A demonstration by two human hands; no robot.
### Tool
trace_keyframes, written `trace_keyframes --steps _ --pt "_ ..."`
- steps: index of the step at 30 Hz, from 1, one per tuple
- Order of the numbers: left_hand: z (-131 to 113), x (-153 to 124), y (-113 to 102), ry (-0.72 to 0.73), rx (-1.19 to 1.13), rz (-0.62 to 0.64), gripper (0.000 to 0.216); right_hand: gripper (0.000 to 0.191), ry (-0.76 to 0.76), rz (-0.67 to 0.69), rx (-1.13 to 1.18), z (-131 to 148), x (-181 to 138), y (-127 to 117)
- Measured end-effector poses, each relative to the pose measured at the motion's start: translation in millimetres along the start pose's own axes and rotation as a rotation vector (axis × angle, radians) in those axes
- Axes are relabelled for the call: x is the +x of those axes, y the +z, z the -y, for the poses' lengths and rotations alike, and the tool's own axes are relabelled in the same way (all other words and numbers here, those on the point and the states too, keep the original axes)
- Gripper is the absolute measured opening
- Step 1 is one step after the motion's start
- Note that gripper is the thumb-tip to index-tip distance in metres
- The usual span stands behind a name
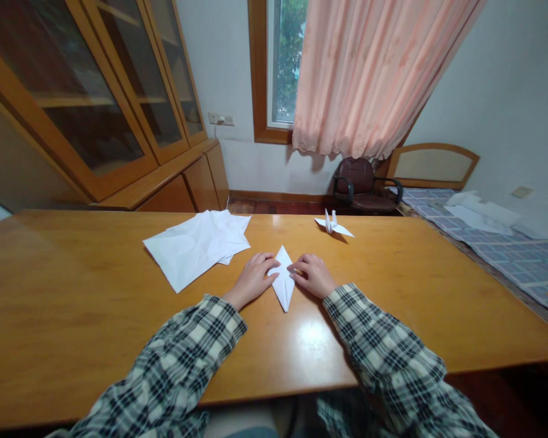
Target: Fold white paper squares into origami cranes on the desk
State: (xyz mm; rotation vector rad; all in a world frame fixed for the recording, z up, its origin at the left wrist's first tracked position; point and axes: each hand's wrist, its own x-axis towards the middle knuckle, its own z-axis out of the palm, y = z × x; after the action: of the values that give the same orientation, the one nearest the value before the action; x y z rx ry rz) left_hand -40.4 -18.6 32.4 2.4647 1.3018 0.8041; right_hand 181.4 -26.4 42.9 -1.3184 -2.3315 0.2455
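Observation:
A white sheet of paper folded into a narrow diamond (283, 286) lies on the wooden table, one point away from me and one toward me. My left hand (254, 277) grips its left corner between thumb and fingers. At the opposite corner, my right hand (314, 275) pinches the paper with bent fingers. A crease or slit runs down the middle of the near half. Beyond my right hand stands a finished white paper crane (332, 225) with spread wings. Creased white paper sheets (196, 243) lie overlapping past my left hand.
The table (95, 328) has its far edge just behind the crane and sheets. A glass-door cabinet (164, 152) stands at the left. Behind the table are a dark red armchair (360, 182), a pink curtain (369, 73) and a bed (497, 243) at the right.

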Motion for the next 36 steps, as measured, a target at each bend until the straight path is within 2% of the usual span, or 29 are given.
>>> trace_keyframes --steps 10,18,29,36 --pt "-3.7 -0.2 -4.1 0.018 -0.047 -0.025 0.027 0.024 -0.021 0.000 0.044 -1.9 -1.6 -0.6" --pt "-10.0 1.6 -12.5 0.023 -0.108 -0.012 0.037 0.029 0.000 -0.057 0.136 1.6 -1.5 -4.3" --pt "-11.3 1.9 -12.2 0.028 -0.104 -0.002 0.033 0.026 -0.034 -0.052 0.151 3.4 -1.9 -3.8" --pt "-9.5 2.2 -10.8 0.013 -0.131 0.001 0.034 0.032 0.012 -0.050 0.146 0.5 0.0 -3.0"
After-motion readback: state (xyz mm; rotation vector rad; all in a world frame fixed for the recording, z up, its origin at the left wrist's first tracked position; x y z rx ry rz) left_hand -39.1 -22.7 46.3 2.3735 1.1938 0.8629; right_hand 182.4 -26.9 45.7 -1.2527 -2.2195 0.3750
